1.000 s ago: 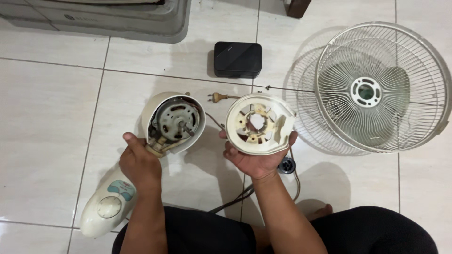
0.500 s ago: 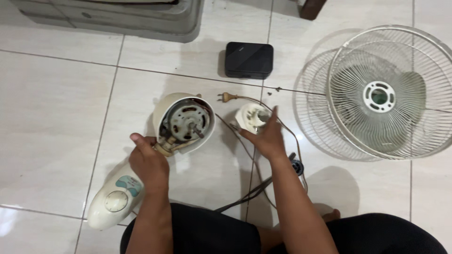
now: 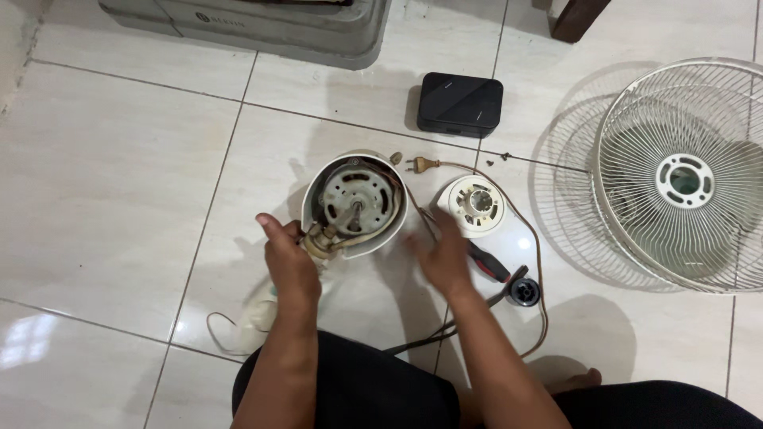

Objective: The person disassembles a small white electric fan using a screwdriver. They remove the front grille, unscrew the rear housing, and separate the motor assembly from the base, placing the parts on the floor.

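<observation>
Fan motor housing, cream shell open, grey motor and shaft exposed.

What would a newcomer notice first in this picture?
The opened fan motor in its cream shell, at the middle of the tiled floor, draws the eye; the left hand grips its neck. At the right edge lie the big wire fan guards. The right hand hovers empty near a round cream cover and a screwdriver.

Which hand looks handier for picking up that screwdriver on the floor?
Probably the right hand: it hovers empty just beside the red-handled screwdriver. The left hand is busy gripping the neck of the open fan motor housing, farther away.
</observation>
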